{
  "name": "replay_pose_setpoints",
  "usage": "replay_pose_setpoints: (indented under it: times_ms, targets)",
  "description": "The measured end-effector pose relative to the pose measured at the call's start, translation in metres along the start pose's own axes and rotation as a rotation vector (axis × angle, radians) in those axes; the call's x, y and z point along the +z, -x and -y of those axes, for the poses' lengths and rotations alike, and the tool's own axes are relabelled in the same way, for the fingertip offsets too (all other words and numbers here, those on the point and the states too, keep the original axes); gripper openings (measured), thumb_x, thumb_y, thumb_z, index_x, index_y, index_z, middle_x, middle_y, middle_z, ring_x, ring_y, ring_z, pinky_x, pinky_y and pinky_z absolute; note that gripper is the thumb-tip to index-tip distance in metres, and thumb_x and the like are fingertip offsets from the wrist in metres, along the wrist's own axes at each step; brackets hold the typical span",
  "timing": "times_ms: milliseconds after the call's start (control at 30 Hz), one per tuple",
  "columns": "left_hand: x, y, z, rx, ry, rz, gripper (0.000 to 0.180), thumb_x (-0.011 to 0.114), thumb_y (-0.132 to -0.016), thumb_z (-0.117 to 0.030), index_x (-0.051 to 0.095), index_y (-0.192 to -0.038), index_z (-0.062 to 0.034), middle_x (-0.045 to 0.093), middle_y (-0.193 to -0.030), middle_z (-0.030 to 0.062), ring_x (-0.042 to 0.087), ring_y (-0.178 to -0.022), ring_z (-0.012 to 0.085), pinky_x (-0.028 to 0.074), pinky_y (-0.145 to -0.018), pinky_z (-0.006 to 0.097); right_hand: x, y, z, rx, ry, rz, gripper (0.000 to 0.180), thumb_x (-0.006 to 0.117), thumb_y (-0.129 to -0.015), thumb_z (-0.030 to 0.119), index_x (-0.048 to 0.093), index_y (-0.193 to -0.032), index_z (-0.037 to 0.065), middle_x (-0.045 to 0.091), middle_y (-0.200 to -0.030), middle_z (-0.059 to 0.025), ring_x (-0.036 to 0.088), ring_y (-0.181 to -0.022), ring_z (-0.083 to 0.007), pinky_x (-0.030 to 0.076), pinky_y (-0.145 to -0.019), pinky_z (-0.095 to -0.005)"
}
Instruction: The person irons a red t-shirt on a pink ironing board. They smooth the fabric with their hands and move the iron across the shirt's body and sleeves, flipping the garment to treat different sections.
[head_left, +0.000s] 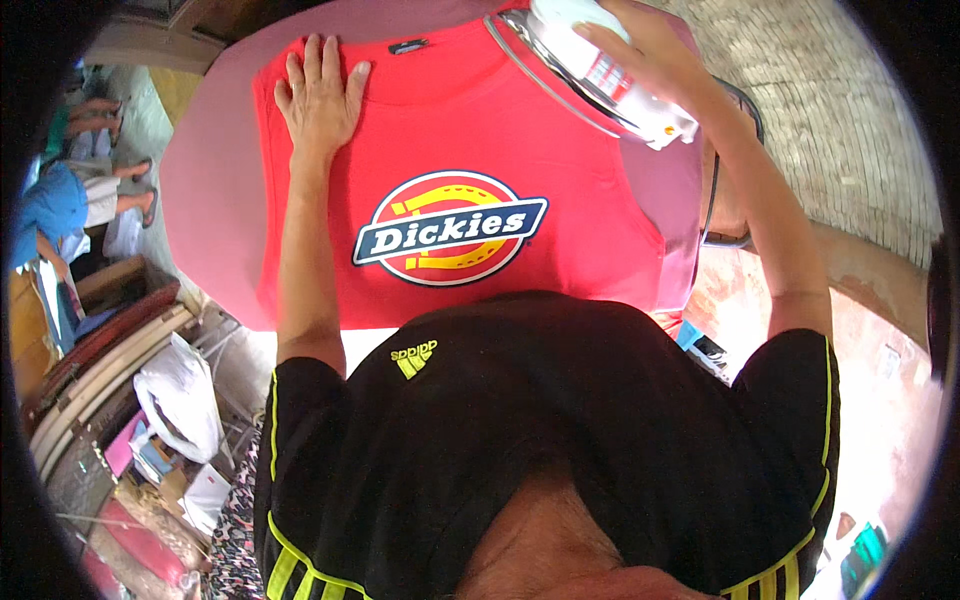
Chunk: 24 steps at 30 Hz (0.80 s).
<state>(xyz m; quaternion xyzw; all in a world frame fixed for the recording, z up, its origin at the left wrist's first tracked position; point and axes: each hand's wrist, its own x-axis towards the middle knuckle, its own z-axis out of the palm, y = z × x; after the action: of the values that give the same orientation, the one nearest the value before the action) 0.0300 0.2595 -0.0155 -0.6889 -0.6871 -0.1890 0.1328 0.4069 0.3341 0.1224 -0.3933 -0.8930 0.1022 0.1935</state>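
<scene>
A red sleeveless shirt (595, 220) with a round printed emblem on its front lies spread on an ironing board (210, 180) with a mauve cover. My left hand (325, 105) rests flat on the shirt's upper left shoulder strap, its fingers extended. At the upper right, my right hand (655, 50) is wrapped round the handle of a clothes iron (608, 82), white with a shiny metal base. The iron lies over the right shoulder strap and is slightly blurred. Part of its handle is hidden by my fingers.
A dark cord (712, 200) hangs beside the board's right edge. Woven matting (850, 130) covers the upper right. On the left are a person in blue (50, 215), a white plastic bag (180, 395) and piled boxes (200, 495).
</scene>
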Motion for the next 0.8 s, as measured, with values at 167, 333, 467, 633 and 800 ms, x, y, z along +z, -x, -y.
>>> replay_pose_setpoints:
  times_ms: [167,333,467,633,800]
  targets:
    - [0.008,-0.012,0.010,0.123,-0.057,-0.122,0.054,0.037,-0.102,-0.051,0.048,-0.143,-0.0176,0.044,-0.150,0.0083,0.043,-0.135,0.0383,0.035,-0.107,0.054,-0.011,0.016,-0.001,-0.022,-0.229,0.392,0.033,0.063,-0.096,0.029,0.059,-0.111,0.000,0.067,-0.094,-0.0207,0.068,-0.085,-0.0314,0.050,-0.071,-0.0378]
    - [-0.002,-0.007,0.007,0.026,-0.041,0.029,0.055,0.041,-0.102,-0.043,0.042,-0.146,-0.0095,0.036,-0.155,0.0137,0.031,-0.142,0.0377,0.025,-0.112,0.053,0.007,-0.015,0.045,-0.262,-0.119,0.415,0.032,0.066,-0.091,0.031,0.056,-0.100,0.002,0.063,-0.077,-0.0211,0.065,-0.071,-0.0396,0.049,-0.061,-0.0468]
    - [0.004,-0.008,0.008,0.027,-0.027,0.024,0.056,0.040,-0.102,-0.044,0.041,-0.147,-0.0097,0.035,-0.156,0.0131,0.030,-0.143,0.0377,0.023,-0.113,0.053,0.026,-0.029,0.082,-0.264,-0.146,0.390,0.033,0.066,-0.091,0.031,0.055,-0.098,0.001,0.065,-0.081,-0.0220,0.065,-0.075,-0.0418,0.049,-0.064,-0.0480]
    - [0.001,-0.015,0.031,0.148,-0.003,0.112,0.055,0.038,-0.103,-0.043,0.040,-0.148,-0.0126,0.035,-0.156,0.0110,0.029,-0.143,0.0374,0.025,-0.112,0.054,0.045,-0.051,0.115,-0.301,-0.096,0.428,0.039,0.065,-0.091,0.036,0.057,-0.097,-0.001,0.065,-0.078,-0.0243,0.065,-0.076,-0.0429,0.049,-0.065,-0.0488]
    - [-0.011,-0.018,0.032,0.167,0.044,0.152,0.053,0.038,-0.103,-0.042,0.041,-0.148,-0.0146,0.034,-0.157,0.0088,0.029,-0.143,0.0372,0.027,-0.111,0.054,0.044,-0.045,0.113,-0.307,-0.053,0.415,0.039,0.065,-0.091,0.037,0.057,-0.100,0.000,0.066,-0.080,-0.0252,0.066,-0.078,-0.0430,0.050,-0.067,-0.0494]
